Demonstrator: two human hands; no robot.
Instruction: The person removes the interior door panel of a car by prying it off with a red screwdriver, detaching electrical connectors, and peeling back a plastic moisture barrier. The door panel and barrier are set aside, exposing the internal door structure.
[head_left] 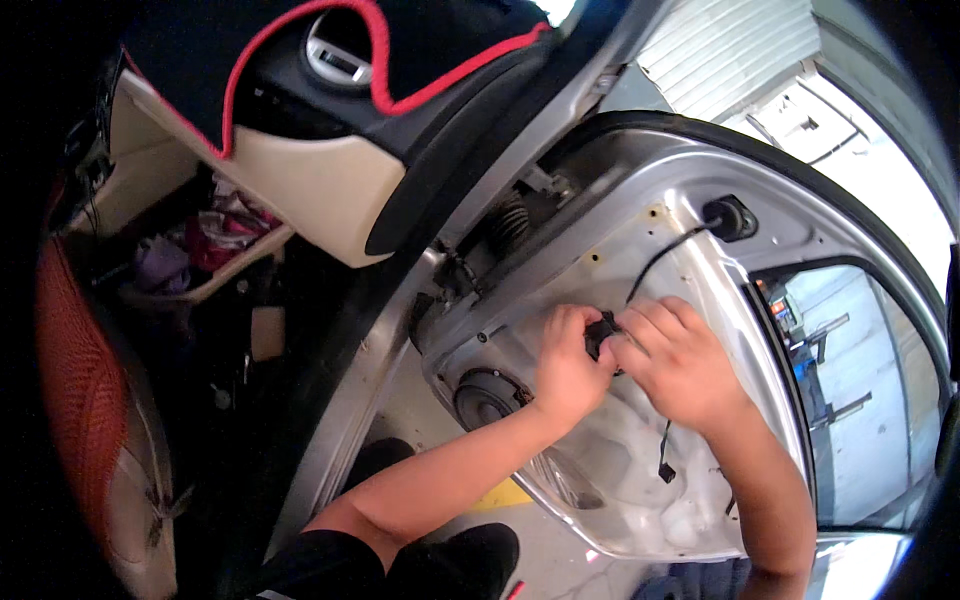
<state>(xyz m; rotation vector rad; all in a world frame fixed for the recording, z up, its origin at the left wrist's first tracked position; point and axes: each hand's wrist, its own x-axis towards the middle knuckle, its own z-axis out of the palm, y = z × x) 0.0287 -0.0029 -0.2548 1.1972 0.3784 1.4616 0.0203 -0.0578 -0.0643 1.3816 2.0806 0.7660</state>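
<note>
corrugated white panelling (740,45) stands at half past one in the view, and a dash cover with red piping (450,45) lies toward eleven o'clock, above cream interior trim (320,185); a red woven seat (75,360) is at nine. the silver inner shell of an open car door (690,175) spreads from the middle toward three o'clock, its lower part covered by milky plastic film.

before that shell, a small black plastic part (600,335) sits between the two hands, mostly hidden by fingers, so its exact kind cannot be told. taking it as the clock's centre, the left hand (572,365) is at eight o'clock, thumb and curled fingers closed around its near side. the right hand (668,360) is at four, fingers bent inward and fingertips at the part's other side; how firmly they pinch cannot be told.

a black cable (660,262) runs from a rubber grommet (735,217) at two o'clock down behind the right hand. a black plug (667,472) dangles on a thin lead at five, and a round door speaker (488,400) sits at eight, beyond the left hand.
</note>
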